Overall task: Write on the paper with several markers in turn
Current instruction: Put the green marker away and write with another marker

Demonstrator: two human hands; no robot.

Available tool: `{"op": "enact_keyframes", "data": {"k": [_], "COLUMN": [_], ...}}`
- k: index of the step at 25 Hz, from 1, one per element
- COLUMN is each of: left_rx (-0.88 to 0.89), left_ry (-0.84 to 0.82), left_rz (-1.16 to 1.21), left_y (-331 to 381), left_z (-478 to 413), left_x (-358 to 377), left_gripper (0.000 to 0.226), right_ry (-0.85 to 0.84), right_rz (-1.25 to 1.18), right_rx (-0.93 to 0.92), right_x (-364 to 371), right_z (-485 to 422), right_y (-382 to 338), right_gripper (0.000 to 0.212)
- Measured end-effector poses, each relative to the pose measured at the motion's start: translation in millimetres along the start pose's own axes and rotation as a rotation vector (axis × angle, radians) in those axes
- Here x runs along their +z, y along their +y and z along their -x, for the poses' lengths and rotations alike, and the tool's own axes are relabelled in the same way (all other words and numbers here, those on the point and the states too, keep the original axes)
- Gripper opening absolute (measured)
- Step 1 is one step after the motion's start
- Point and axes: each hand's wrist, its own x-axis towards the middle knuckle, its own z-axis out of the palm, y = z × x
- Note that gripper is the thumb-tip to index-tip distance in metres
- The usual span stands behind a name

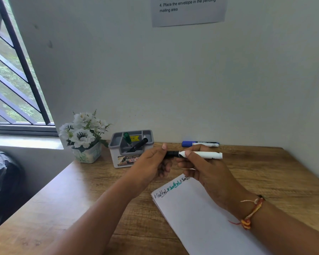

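A white marker with a black cap [203,155] is held level above the desk between both hands. My left hand [153,162] grips the black cap end. My right hand [206,172] grips the white barrel just beside the cap. Below them lies a white paper [206,218], with words in black and green ink along its top edge. A grey holder [132,148] stands behind my left hand, with a green marker [127,138] and a black marker [139,145] in it. A blue-capped marker [200,143] lies by the wall.
A pot of white artificial flowers [85,137] stands left of the holder. The wooden desk [81,199] meets the wall at the back and on the right. A printed sheet [188,10] hangs on the wall. A barred window [13,70] is at the left.
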Motion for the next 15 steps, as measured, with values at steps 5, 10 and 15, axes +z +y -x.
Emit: {"op": "enact_keyframes", "data": {"k": [5,10,15], "left_rx": [0.062,0.079,0.054], "left_ry": [0.003,-0.015,-0.020], "left_rz": [0.059,0.062,0.123], "left_y": [1.9,3.7,-1.8], "left_z": [-2.0,-4.1,-3.1], "left_x": [2.9,5.2,-1.3], "left_gripper": [0.050,0.041,0.038], "right_ry": [0.003,-0.041,-0.112], "right_rz": [-0.070,0.126,0.277], "right_rx": [-0.005,-0.122,-0.132], "right_x": [-1.0,-6.2,-7.0], "right_z": [2.4,3.3,3.7], "right_y": [-0.4,-4.6,-6.1], "right_gripper": [0.015,0.012,0.016]}}
